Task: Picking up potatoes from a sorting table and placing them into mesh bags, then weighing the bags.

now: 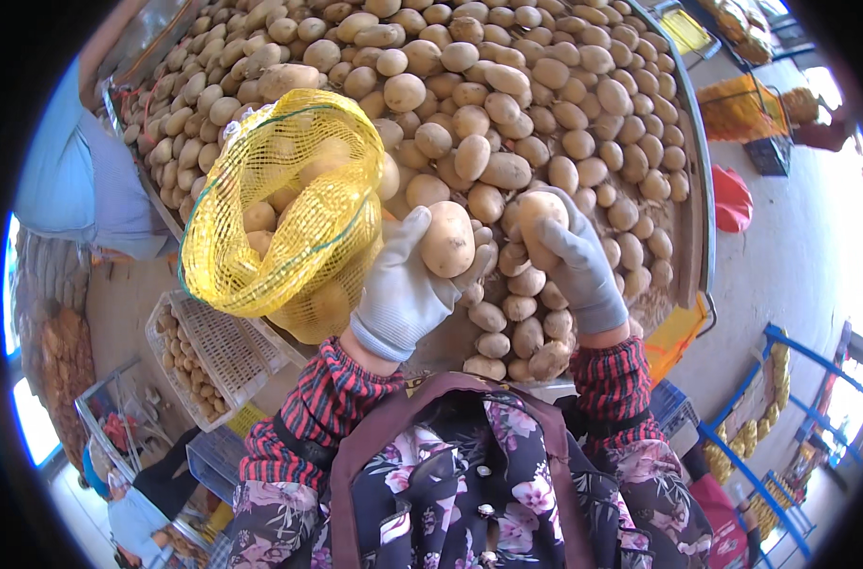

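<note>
A potato [447, 240] rests in my gloved left hand [407, 297], its thumb and fingers curled around it. My gloved right hand [585, 268] grips another potato [541, 213] from its right side, thumb across the front. Both hands are over the near part of a large heap of potatoes [506, 171]. Left of my left hand stands a yellow mesh bag [317, 263] with a green thread near its wide mouth. Several potatoes [259, 217] show inside and through the mesh.
The table's raised edge [703, 171] bounds the heap on the right. A white plastic crate [225, 341] holding small potatoes stands lower left. A person in blue [68, 163] is at the far left. Blue metal racks [758, 484] and a red bag [730, 199] are to the right.
</note>
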`<state>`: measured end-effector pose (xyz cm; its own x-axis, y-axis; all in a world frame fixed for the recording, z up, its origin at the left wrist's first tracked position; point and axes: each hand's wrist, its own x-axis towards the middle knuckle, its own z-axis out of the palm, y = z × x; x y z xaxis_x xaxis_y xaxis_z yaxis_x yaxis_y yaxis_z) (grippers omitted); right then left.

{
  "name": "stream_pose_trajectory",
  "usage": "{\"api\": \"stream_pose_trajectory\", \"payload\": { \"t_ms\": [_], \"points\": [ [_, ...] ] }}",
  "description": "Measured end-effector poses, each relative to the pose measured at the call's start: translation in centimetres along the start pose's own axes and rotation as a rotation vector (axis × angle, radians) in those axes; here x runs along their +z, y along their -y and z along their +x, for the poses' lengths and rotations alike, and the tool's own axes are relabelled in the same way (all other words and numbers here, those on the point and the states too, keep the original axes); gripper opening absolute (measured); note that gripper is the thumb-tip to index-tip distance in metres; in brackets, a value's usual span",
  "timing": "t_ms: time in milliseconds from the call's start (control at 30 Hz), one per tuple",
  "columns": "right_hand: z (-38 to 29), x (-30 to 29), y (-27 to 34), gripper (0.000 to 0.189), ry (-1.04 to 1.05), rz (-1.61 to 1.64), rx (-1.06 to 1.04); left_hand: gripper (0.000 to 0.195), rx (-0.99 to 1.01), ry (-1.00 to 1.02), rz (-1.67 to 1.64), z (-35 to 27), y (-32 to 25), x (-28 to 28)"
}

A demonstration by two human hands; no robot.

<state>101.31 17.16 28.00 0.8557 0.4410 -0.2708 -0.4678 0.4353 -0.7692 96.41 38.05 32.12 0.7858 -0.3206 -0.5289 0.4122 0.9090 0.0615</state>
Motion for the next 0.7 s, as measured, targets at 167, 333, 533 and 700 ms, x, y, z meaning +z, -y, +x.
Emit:
{"api": "stream_pose_trajectory", "payload": {
  "t_ms": [167, 333, 533, 700],
  "points": [
    [-2.7, 2.8, -3.5, 0.052, 0.095, 0.749, 0.136, 0.037, -0.096, -0.007, 0.054, -3.7, 0.1, -1.6],
    [-3.8, 6.9, -4.2, 0.053, 0.095, 0.795, 0.077, 0.043, -0.115, -0.008, 0.063, -9.2, -0.7, -6.1],
    [-4.7, 10.6, -6.4, 0.047, 0.255, 0.779, 0.05, 0.036, -0.071, -0.041, 0.194, -12.3, -2.2, -8.4],
    [-5.5, 13.4, -7.0, 0.047, 0.171, 0.824, 0.102, 0.035, -0.083, -0.058, 0.289, -12.4, -3.3, -10.7]
  ]
}}
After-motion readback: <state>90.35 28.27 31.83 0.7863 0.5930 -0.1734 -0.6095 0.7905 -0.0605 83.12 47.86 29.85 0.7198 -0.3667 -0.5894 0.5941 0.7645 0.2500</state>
